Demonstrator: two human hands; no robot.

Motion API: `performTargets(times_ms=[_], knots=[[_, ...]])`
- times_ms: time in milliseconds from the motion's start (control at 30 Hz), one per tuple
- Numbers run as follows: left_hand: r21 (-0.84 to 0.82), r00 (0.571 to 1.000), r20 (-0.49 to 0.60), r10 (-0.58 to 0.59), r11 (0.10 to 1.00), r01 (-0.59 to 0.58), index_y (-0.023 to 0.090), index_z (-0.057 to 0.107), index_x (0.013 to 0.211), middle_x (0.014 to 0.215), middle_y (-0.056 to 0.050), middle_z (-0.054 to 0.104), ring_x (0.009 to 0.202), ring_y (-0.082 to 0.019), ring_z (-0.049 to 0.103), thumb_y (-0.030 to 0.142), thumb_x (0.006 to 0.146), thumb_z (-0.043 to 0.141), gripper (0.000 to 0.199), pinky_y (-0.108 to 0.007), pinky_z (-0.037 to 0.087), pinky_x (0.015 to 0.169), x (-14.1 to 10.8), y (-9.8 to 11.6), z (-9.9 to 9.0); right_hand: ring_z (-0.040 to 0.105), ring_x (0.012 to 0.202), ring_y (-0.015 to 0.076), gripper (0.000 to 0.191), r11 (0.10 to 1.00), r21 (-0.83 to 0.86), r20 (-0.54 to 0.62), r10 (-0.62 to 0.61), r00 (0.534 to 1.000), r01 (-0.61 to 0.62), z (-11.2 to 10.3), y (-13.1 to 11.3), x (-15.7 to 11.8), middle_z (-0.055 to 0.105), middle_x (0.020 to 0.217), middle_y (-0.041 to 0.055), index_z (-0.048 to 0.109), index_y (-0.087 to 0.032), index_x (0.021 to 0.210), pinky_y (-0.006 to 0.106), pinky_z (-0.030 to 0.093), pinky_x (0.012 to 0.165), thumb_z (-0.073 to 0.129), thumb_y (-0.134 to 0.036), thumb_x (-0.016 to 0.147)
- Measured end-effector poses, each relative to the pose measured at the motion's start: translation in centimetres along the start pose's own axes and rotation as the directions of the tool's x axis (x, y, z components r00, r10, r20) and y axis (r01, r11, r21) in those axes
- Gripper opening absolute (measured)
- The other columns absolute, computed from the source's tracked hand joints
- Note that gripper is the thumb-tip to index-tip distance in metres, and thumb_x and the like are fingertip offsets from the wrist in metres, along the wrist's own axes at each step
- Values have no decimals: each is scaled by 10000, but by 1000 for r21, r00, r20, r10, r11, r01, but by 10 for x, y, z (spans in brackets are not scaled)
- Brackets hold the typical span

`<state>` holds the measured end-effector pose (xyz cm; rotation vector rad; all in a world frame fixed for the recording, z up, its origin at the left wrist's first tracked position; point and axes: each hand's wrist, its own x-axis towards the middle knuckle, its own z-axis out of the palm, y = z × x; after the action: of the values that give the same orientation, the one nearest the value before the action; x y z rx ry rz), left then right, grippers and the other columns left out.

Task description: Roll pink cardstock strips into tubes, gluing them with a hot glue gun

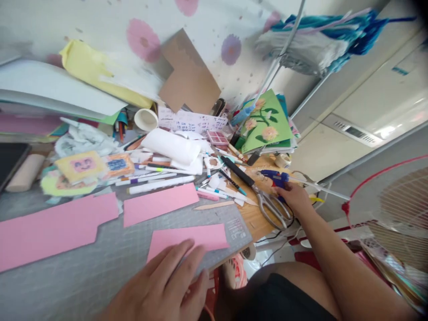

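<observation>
My left hand (163, 281) is at the near edge of the table, its fingers stretched over a small pink paper piece (203, 236). Out to the right, my right hand (296, 200) has its fingers wrapped round the handle of a blue hot glue gun (276, 177), whose nozzle points left. A white glue stick (324, 191) sticks out of the gun's back end. Two more flat pink pieces lie on the grey cutting mat (50, 281): a strip (160, 203) and a larger notched sheet (56, 227).
Scissors (270, 207) with black-covered blades lie beside the glue gun. Markers, paper scraps and a white roll (172, 146) crowd the middle. Stacked paper (56, 89) stands back left, a brown cardboard piece (190, 76) against the wall. A fan (401, 200) stands at right.
</observation>
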<state>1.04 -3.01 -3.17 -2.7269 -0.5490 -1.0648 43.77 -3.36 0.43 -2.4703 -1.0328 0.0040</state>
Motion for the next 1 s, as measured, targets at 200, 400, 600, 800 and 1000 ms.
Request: performTargets(times_ms=[200,400,600,800,1000], knots=[[-70,960,277,40,997,-22,200,652,1090,1213,-142,641,1094,-300,610,149,882,492,267,-422,521,867,4,2,-17,644,738,235,322,937,332,-33,-106,994,111,-23,-31,-38,661,903,123,594,-179,1059,384,543,654,588,-441,871],[-83,949,310,66,996,-42,148,653,1021,1105,-168,684,990,-320,650,182,848,539,210,-419,546,800,7,4,-16,678,804,285,383,727,543,272,-625,731,420,-18,-99,-114,706,958,54,620,-290,1081,395,575,657,763,-322,727],[-66,967,238,87,995,-74,141,645,999,1080,-171,694,988,-306,649,203,874,517,189,-395,546,760,2,4,-6,589,670,163,88,624,595,509,-781,363,507,5,-167,-142,600,760,5,599,-225,783,289,514,594,605,-286,846],[-30,971,216,105,994,-101,155,628,973,1049,-157,707,962,-301,668,187,874,511,157,-394,548,777,2,3,-3,531,605,140,150,619,538,538,-775,333,572,20,-180,-146,556,675,-19,532,-219,688,278,445,547,563,-241,833],[-34,958,230,169,986,-166,173,607,985,1050,-153,702,969,-307,665,208,881,503,151,-388,564,741,3,-2,-6,533,639,137,125,673,522,607,-725,326,524,21,-185,-150,571,703,-20,545,-218,710,272,431,578,551,-230,834]])
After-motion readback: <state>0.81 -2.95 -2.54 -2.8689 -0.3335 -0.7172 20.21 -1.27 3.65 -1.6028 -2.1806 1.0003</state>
